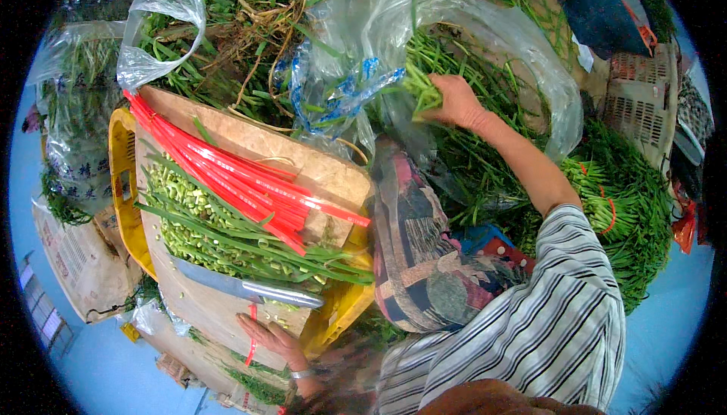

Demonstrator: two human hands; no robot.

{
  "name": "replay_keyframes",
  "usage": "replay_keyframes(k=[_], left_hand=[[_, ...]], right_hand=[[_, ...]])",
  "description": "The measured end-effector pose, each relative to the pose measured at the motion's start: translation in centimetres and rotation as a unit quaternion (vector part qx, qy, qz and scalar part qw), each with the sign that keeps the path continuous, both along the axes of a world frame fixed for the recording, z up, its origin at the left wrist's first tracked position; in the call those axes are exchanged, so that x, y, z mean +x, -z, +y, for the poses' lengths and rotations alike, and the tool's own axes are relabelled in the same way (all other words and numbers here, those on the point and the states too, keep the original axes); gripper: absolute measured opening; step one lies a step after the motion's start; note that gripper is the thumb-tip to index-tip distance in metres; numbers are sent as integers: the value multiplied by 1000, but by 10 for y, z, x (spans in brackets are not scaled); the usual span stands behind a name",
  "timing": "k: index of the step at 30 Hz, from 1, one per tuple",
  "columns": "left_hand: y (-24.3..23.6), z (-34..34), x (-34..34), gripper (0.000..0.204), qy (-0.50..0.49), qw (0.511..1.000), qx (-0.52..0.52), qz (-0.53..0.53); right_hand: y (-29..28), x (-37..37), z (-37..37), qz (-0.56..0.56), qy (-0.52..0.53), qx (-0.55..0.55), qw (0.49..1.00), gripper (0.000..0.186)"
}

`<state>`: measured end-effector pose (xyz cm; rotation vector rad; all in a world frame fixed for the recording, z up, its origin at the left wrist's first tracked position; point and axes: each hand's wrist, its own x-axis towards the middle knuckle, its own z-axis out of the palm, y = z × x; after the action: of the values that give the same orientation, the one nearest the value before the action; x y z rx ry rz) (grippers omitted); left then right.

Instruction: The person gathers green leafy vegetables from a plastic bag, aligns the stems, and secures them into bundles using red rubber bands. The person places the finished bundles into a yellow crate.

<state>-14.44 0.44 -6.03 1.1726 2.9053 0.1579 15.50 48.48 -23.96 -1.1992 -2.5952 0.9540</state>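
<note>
My right hand [454, 101] is closed around a bunch of green stems [420, 89] over loose greens [492, 188] in a clear plastic bag. My left hand [276, 343] rests with fingers stretched out near the front edge of a pale cutting board [193, 305], beside a loose red strip [251, 343]. Just above it, a large knife [227, 285] lies by chopped stem ends [185, 203] and some long leaves. A sheaf of red printed strips [242, 188] lies across the board's back part. The board sits on a yellow crate [121, 188].
More leafy greens [219, 51] with roots and crumpled plastic lie at the back. Wrapped bundles [79, 112] stand at the left. Bundles tied with red bands [606, 210] lie at the right, near a plastic basket [636, 89]. Patterned cloth [416, 256] lies between board and greens.
</note>
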Motion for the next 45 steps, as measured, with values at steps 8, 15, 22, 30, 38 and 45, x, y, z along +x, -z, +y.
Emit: replay_keyframes(k=[8, 15, 22, 30, 38, 45], left_hand=[[3, -3, 3, 69, -22, 1000, 15, -8], [-1, 5, 2, 70, -23, 1000, 2, -14], [-2, 2, 5, 70, -25, 1000, 5, -16], [0, -2, 4, 71, -34, 999, 5, -13], [0, -3, 1, 69, -32, 999, 0, -3], [3, -10, -6, 68, 4, 1000, 5, 11]], right_hand=[[19, 12, 9, 278, 305, -190, 891, 36], [80, -5, 87, 100, 250, -29, 963, 47], [108, -41, 94, -74, 226, -134, 962, 65], [37, -52, 46, -163, 76, 79, 980, 52], [58, -59, 79, -199, 55, -96, 974, 57], [54, 11, 89, -136, 118, -99, 979, 69]])
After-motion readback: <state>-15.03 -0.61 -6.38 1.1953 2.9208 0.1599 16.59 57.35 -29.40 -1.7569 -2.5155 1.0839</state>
